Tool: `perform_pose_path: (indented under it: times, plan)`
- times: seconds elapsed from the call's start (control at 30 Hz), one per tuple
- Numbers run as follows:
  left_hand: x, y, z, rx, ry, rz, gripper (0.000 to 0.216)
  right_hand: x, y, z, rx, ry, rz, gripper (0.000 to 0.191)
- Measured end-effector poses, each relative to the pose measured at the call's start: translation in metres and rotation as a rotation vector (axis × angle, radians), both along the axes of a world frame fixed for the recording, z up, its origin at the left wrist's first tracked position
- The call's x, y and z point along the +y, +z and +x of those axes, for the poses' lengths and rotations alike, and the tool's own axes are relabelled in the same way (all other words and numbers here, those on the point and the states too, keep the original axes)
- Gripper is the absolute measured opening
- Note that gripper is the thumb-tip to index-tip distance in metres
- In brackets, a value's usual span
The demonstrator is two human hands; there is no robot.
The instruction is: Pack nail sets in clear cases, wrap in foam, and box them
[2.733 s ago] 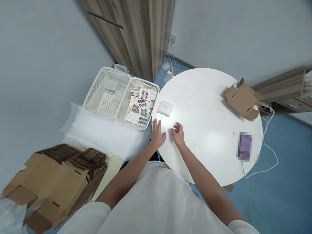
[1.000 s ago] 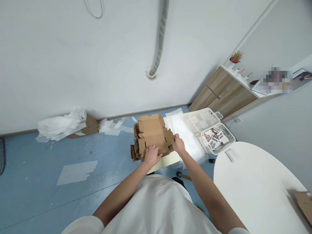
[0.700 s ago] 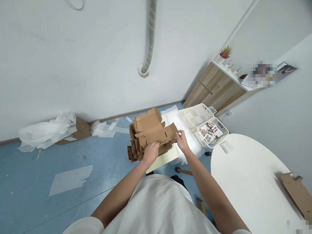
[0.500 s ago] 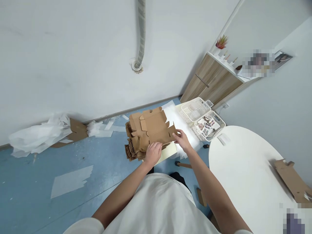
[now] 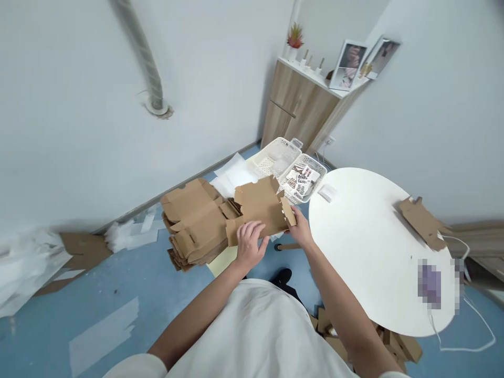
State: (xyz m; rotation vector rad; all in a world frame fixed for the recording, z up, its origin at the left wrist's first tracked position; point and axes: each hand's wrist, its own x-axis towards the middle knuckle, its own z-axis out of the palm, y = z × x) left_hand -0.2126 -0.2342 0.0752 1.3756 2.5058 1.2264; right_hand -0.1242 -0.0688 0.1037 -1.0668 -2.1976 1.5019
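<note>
Both my hands hold one flat, unfolded brown cardboard box blank in the air, just right of the stack of the same blanks. My left hand grips the blank's near edge, fingers curled over it. My right hand pinches its right flap. The blank is lifted clear of the stack and sits between the stack and the round white table.
Two white baskets, one with printed cards, stand beyond the blank on white foam sheets. On the table lie a small clear packet, a cardboard piece and a cable. Cardboard scraps litter the blue floor.
My hands turned from the table to the cardboard stack, took the top blank and lifted it off. It has now moved right, toward the table, and my view swung right with it.
</note>
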Motion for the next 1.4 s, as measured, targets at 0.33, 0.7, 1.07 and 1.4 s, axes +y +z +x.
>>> perform_pose_path:
  times: [0.33, 0.7, 1.07, 1.4]
  plan:
    - [0.095, -0.008, 0.054, -0.653, 0.158, 0.012, 0.079, 0.068, 0.003, 0.173, 0.178, -0.373, 0.177, 0.047]
    - [0.215, -0.032, 0.169, -0.550, -0.281, -0.173, 0.028, 0.102, -0.020, 0.325, 0.170, -0.679, 0.064, 0.048]
    - [0.257, -0.067, 0.208, -0.188, -0.408, -0.543, 0.023, 0.098, -0.095, 0.390, 0.007, -0.963, -0.156, 0.036]
    - [0.249, -0.067, 0.208, -0.055, -0.356, -0.465, 0.071, 0.103, -0.102, 0.396, -0.375, -0.843, 0.024, 0.055]
